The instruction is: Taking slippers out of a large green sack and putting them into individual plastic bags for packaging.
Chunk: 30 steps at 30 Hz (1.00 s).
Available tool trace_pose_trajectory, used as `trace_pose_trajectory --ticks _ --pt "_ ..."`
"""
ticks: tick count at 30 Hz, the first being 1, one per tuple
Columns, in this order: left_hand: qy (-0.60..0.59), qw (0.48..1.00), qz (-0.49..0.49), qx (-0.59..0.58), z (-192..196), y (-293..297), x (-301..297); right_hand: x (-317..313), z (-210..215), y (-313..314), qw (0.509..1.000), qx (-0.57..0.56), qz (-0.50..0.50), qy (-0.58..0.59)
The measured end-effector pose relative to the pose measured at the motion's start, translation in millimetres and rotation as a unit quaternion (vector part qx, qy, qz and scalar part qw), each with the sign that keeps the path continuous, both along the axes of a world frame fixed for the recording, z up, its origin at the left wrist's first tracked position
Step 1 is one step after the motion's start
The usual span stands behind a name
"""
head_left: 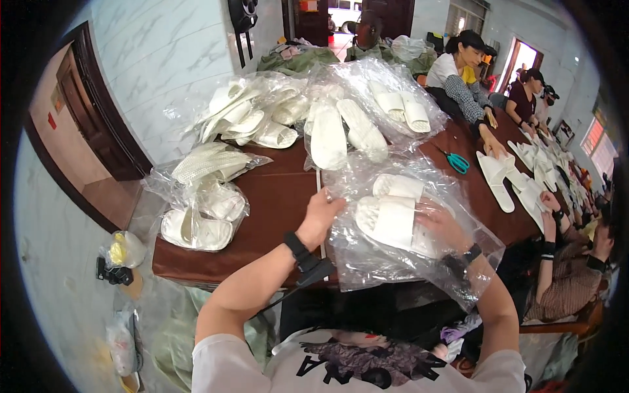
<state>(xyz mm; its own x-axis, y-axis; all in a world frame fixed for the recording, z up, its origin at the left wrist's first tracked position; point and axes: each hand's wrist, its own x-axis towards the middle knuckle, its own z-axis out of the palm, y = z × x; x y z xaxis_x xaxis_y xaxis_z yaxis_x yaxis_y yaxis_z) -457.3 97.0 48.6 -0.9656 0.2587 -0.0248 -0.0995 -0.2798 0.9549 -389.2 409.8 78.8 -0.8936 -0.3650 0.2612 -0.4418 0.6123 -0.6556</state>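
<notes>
A pair of white slippers lies inside a large clear plastic bag on the brown table, right in front of me. My right hand is inside the bag, seen through the film, with its fingers closed on the slippers' near right side. At the bag's left edge, my left hand grips the plastic. Its fingertips are partly hidden by the film. Just beyond the bag lie more bagged white slippers, and another bagged pair rests by the table's left corner.
Bagged slippers are heaped at the far left of the table. Teal-handled scissors lie to the right, near unbagged white slippers that co-workers handle. A doorway stands left, a fan at the back.
</notes>
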Motion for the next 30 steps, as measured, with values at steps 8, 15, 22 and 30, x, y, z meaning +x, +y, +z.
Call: trace_pose_trajectory --ticks 8,15,22,30 --pt "0.060 0.992 0.023 -0.106 40.8 -120.9 -6.0 -29.4 32.2 -85.2 0.989 0.019 0.130 0.069" --pt "0.454 0.716 0.283 -0.448 36.5 -121.1 13.0 -69.7 -13.5 -110.5 0.960 0.116 0.233 0.100" --pt "0.386 0.790 0.123 -0.461 -17.2 -156.9 -2.6 -52.9 41.1 -150.5 0.941 0.106 0.256 0.193" --pt "0.052 0.988 0.041 -0.141 37.4 -134.4 -0.6 -61.2 67.7 -166.0 0.903 0.194 0.312 0.223"
